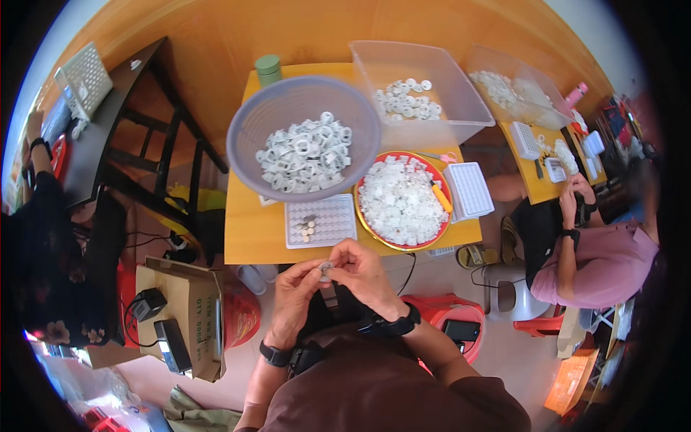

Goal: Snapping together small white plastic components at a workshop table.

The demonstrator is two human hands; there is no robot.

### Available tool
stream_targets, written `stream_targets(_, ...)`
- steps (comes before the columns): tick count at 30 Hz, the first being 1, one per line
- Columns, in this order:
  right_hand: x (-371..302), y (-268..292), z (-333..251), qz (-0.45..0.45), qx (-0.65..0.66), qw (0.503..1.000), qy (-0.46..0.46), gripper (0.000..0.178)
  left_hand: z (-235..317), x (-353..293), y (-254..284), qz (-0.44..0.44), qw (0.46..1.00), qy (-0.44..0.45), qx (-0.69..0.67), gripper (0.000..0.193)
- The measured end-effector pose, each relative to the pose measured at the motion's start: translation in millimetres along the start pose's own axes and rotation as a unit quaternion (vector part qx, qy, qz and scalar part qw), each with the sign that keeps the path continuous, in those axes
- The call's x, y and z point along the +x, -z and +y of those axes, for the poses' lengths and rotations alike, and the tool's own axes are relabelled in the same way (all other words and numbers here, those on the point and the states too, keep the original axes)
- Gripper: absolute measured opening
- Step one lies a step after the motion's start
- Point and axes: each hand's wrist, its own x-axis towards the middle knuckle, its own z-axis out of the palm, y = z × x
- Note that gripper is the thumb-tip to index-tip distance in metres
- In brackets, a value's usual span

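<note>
Close to my body, just off the table's front edge, my left hand [291, 294] and my right hand [365, 279] meet. Their fingers pinch a small round grey-white plastic part [325, 270] between them; its details are too small to make out. Beyond them lies a white compartment tray [337, 223] with several small coin-like discs [307, 230] at its left side. To its right, a red round tray [444, 229] is heaped with small whitish translucent pieces [399, 201], and a yellow-handled tool [441, 196] rests on them. Behind stands a large grey basin [241, 147] full of white ring-shaped parts [306, 155].
A clear plastic bin [461, 132] with round white parts, a green canister [268, 70], pink-handled scissors [448, 157] and stacked white trays [470, 191] share the wooden table [245, 241]. People sit at both sides. A cardboard box [205, 317] and red stool [439, 306] flank me.
</note>
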Motion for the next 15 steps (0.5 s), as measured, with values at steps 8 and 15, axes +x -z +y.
stream_targets(8, 14.0, 25.8, -14.8, 0.086, -0.175, 0.978, 0.072, 0.008, 1.6, 1.3, 3.9, -0.022, 0.999, 0.002, -0.046, 0.022)
stream_targets(15, 60.4, 109.6, -20.2, 0.255, -0.519, 0.785, 0.222, 0.019, 3.8, 2.4, 10.4, -0.011, 0.999, 0.005, -0.043, 0.022)
